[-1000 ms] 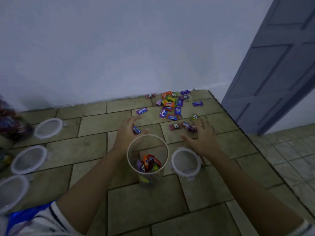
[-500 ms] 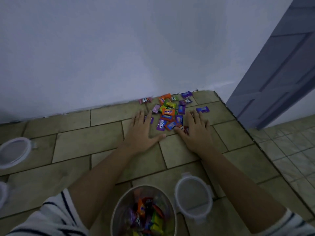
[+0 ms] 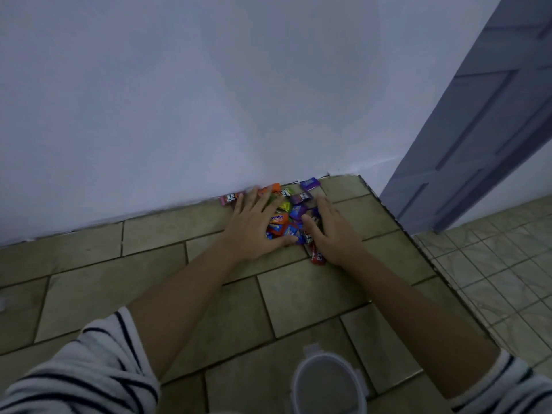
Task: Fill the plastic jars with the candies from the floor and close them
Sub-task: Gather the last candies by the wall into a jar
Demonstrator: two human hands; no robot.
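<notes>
**Hands drawn closer together, candies bunched against the wall**

Since half a second ago both hands have slid further toward the wall and nearer each other, the loose wrappers between them are packed tighter, and the open jar has dropped out of the bottom of the view.

- Left sleeve (image 3: 89, 375): white with dark stripes, lower left corner.
- Left hand (image 3: 254, 225): palm down on the floor tiles (image 3: 149, 264), fingers straight and spread over the left side of the pile, thumb reaching inward beneath it; nothing clasped.
- Pink candy (image 3: 231, 198): lies alone at the foot of the wall (image 3: 209, 85), just left of the left fingertips.
- Candies (image 3: 286, 216): mixed orange, green, blue and purple wrappers, heaped on the floor between the two hands, the far ones touching the wall.
- Purple candy (image 3: 309, 183): at the far edge of the heap, against the wall.
- Right hand (image 3: 331, 234): palm down, fingers extended against the right side of the pile; nothing clasped.
- Red candy (image 3: 318, 256): partly under the right palm.
- Jar lid (image 3: 328, 383): clear, round, tabbed, flat on the floor at the bottom edge, well apart from the pile.
- Door (image 3: 478, 130): grey-blue, panelled, far right.
</notes>
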